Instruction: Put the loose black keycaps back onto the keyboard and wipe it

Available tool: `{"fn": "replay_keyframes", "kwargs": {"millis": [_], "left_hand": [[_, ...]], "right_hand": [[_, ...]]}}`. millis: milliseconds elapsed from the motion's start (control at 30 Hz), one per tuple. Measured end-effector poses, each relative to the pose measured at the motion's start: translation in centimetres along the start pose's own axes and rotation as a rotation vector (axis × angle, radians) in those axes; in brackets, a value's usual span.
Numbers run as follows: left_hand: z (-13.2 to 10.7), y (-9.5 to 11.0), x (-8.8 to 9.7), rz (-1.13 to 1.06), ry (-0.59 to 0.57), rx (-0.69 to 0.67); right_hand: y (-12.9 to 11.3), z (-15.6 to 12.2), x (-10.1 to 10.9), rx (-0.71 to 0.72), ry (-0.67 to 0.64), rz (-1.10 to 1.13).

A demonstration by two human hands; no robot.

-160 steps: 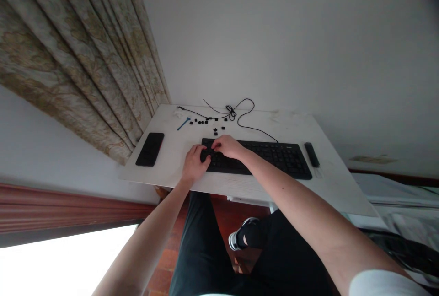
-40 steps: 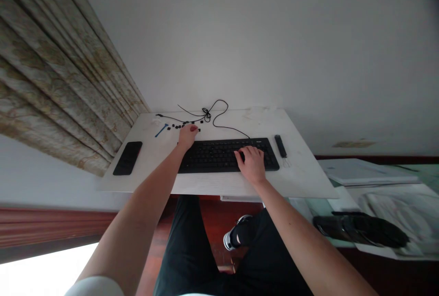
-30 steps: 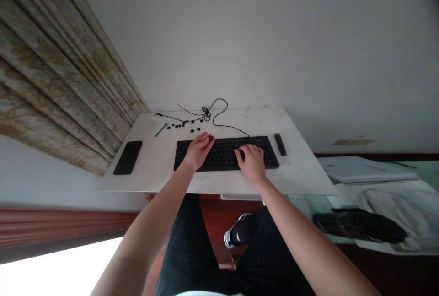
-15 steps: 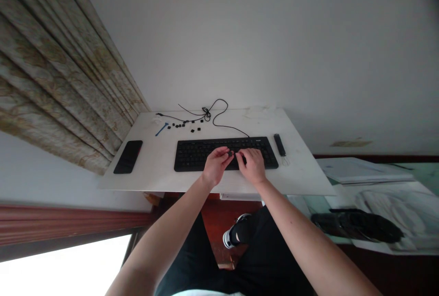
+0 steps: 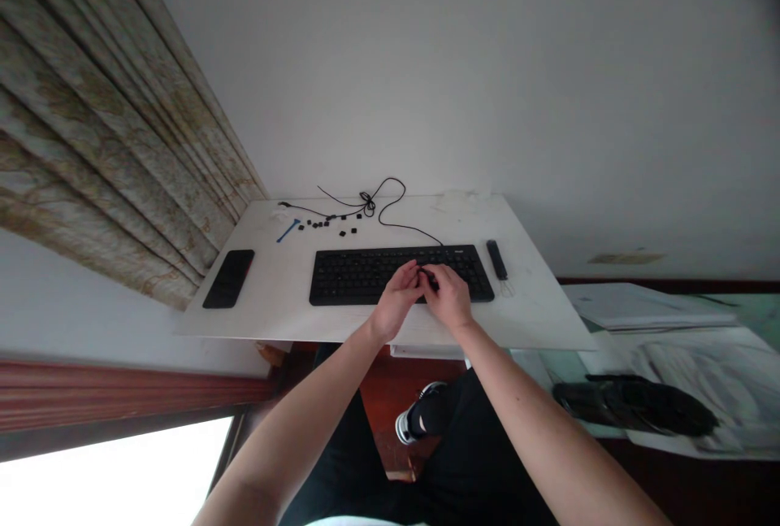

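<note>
Black phone [image 5: 229,278] lying face up near the left edge of the tabletop [image 5: 536,323], with a big patterned curtain [image 5: 103,119] hanging just past that side. Off the right edge there's a glass table [image 5: 557,365] with a stack of papers [image 5: 649,306] and some dark shoes [image 5: 634,404] on a white sheet [image 5: 719,371], can't quite tell what kind.

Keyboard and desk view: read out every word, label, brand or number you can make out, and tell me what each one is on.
No text is readable in this view.
The black keyboard has key legends and a small mark on its top edge, all too small to read.
The stack of papers on the right shows no legible print.
</note>
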State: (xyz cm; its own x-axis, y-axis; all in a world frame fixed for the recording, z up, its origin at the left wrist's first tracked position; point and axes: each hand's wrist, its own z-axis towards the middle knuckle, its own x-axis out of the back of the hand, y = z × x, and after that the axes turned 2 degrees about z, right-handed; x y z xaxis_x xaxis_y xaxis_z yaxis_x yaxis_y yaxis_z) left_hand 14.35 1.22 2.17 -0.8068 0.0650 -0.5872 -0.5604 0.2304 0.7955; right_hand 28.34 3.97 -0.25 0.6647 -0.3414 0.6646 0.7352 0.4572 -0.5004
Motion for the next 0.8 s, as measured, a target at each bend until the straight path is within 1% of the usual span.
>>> {"fn": "replay_keyframes", "kwargs": {"millis": [33, 100, 133, 167, 200, 233, 300, 333, 400, 433, 500, 567, 667, 733, 800], "left_hand": [[-0.4, 0.3, 0.3, 0.074, -0.017, -0.014], [-1.0, 1.2, 1.6, 0.326, 0.007, -0.107], [-1.4, 1.8, 2.6, 0.495, 0.046, -0.189], [-1.6, 2.6, 3.8, 0.674, 0.108, -0.305], [-1.9, 3.5, 5.1, 0.862, 0.145, -0.416], [-2.2, 4.5, 6.6, 1.032, 0.179, -0.516], [-2.6, 6.4, 9.6, 1.292, 0.241, -0.636], [-2.7, 7.2, 11.0, 1.388, 0.26, -0.663], [-3.0, 8.3, 13.3, 1.539, 0.301, -0.674], [-3.0, 8.5, 14.1, 1.592, 0.323, -0.674], [-3.0, 8.7, 15.1, 1.652, 0.369, -0.672], [-2.9, 8.4, 15.3, 1.67, 0.393, -0.673], [-2.7, 8.1, 15.3, 1.661, 0.363, -0.664], [-2.6, 8.0, 15.4, 1.621, 0.351, -0.655], [-2.6, 8.1, 15.7, 1.558, 0.372, -0.652]], "right_hand": [[0.2, 0.1, 0.0, -0.075, 0.065, 0.03], [0.5, 0.2, 0.0, -0.237, 0.228, 0.079], [0.7, 0.2, -0.1, -0.304, 0.303, 0.1], [0.9, 0.3, -0.1, -0.352, 0.359, 0.118], [1.0, 0.3, -0.1, -0.382, 0.392, 0.138], [1.0, 0.3, -0.2, -0.4, 0.407, 0.158], [0.9, 0.4, -0.2, -0.415, 0.396, 0.187], [0.8, 0.4, -0.2, -0.417, 0.382, 0.19], [0.6, 0.5, -0.1, -0.416, 0.348, 0.174], [0.4, 0.5, 0.0, -0.415, 0.335, 0.157], [0.2, 0.5, 0.0, -0.407, 0.316, 0.127], [0.2, 0.5, -0.1, -0.394, 0.314, 0.111], [0.3, 0.3, -0.3, -0.375, 0.338, 0.088], [0.4, 0.2, -0.4, -0.366, 0.362, 0.067], [0.5, 0.1, -0.6, -0.359, 0.383, 0.051]]}}
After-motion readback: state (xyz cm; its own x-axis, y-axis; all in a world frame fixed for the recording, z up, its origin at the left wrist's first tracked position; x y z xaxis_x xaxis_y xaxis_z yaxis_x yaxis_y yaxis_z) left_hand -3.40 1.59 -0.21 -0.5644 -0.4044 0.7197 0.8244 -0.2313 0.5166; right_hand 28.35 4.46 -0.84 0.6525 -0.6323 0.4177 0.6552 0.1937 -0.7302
